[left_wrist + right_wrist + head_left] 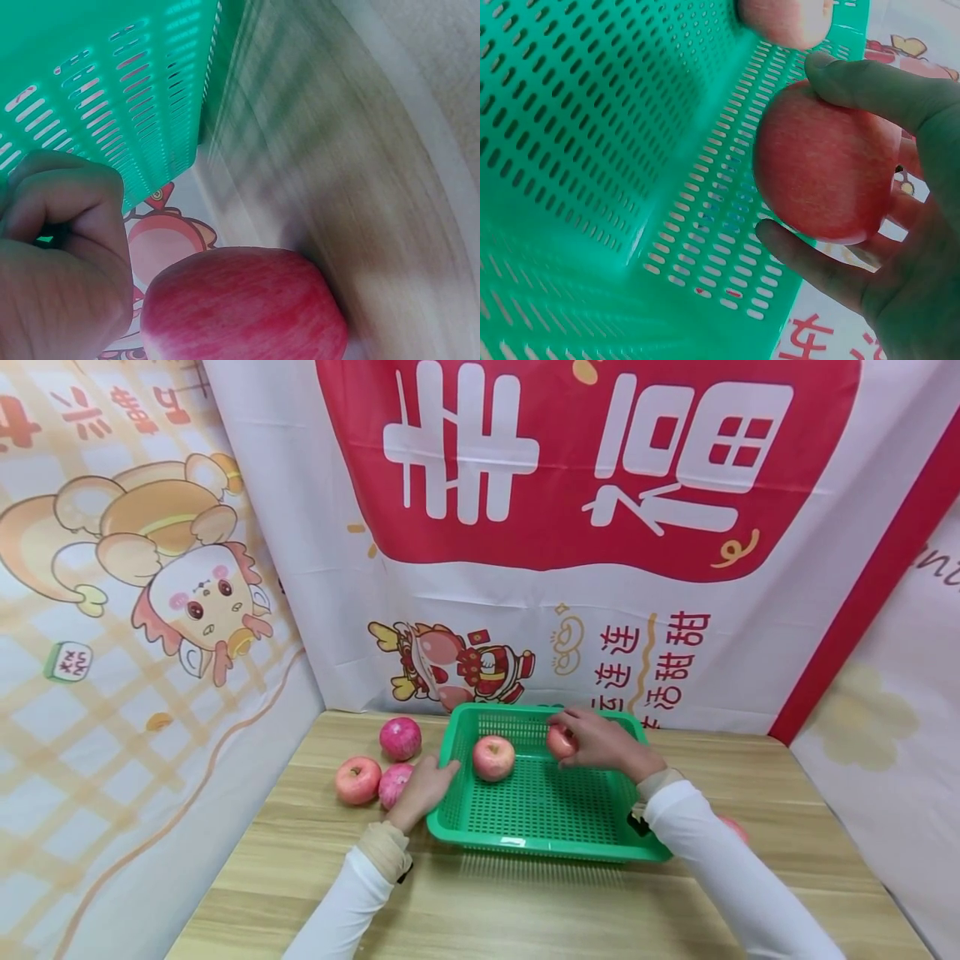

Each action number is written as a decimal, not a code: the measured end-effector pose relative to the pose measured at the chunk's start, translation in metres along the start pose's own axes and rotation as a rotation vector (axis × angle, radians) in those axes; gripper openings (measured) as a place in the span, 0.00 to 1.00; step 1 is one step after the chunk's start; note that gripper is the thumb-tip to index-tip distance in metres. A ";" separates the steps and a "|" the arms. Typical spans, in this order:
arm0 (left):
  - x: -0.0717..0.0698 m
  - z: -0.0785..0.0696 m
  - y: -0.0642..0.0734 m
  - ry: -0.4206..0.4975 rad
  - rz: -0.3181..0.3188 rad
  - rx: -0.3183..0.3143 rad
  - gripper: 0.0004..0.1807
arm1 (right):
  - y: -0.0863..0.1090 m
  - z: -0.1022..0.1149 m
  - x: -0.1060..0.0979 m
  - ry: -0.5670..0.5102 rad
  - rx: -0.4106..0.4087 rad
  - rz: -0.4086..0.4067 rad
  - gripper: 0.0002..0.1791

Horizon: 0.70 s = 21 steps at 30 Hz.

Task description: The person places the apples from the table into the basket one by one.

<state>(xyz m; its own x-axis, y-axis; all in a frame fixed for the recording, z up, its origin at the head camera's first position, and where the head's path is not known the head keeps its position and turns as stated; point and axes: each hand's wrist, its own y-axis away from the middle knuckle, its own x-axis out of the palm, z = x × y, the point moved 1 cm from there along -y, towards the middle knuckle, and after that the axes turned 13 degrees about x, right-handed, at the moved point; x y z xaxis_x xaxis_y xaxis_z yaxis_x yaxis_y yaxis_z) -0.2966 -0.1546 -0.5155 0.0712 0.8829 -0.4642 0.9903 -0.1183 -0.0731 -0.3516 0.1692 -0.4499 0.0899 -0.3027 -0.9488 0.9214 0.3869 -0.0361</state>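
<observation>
A big cloth (555,552) with large Chinese characters hangs at the back; its top is cut off. In front is a wooden desk (540,918), cut off at the bottom. A green basket (525,802) full of little holes sits on it. The left hand (422,792) has its grip curled on the basket's left rim, but its fingertips are hard to see. The right hand (603,743) has its grip bent round a red apple (561,742), only as wide as that apple, over the back of the basket. I cannot tell if that apple touches the basket. A paler apple (493,758) sits inside, to the left. Left of the basket are a light red apple (357,779), a dark pink apple (400,738) and a streaky pink apple (392,781), partly hidden by the left hand. A red fruit (737,828) peeks out from behind the right sleeve (708,835).
</observation>
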 end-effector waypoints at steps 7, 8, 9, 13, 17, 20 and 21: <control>0.000 0.000 0.000 -0.002 -0.006 0.010 0.24 | -0.007 0.009 0.006 0.023 0.014 0.060 0.43; 0.000 0.000 0.000 -0.005 -0.006 0.012 0.24 | -0.008 0.010 0.007 0.027 0.017 0.064 0.43; 0.000 0.000 0.000 -0.006 -0.008 0.013 0.24 | -0.009 0.010 0.008 0.029 0.021 0.069 0.43; 0.000 -0.001 0.000 -0.012 -0.011 0.014 0.24 | -0.013 0.012 0.013 0.026 0.028 0.100 0.44; 0.000 -0.002 0.001 -0.001 -0.004 0.005 0.24 | -0.017 0.015 0.017 0.031 0.027 0.126 0.44; 0.000 -0.003 0.002 0.007 -0.001 -0.002 0.24 | -0.019 0.017 0.020 0.041 0.023 0.137 0.44; 0.000 -0.003 0.003 0.006 -0.001 -0.005 0.24 | -0.020 0.017 0.021 0.043 0.017 0.139 0.44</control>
<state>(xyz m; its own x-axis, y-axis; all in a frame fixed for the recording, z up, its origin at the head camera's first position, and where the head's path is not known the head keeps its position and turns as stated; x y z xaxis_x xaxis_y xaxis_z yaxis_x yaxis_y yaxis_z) -0.2937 -0.1538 -0.5131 0.0709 0.8859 -0.4585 0.9910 -0.1150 -0.0690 -0.3613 0.1400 -0.4637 0.2014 -0.2096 -0.9568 0.9074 0.4079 0.1016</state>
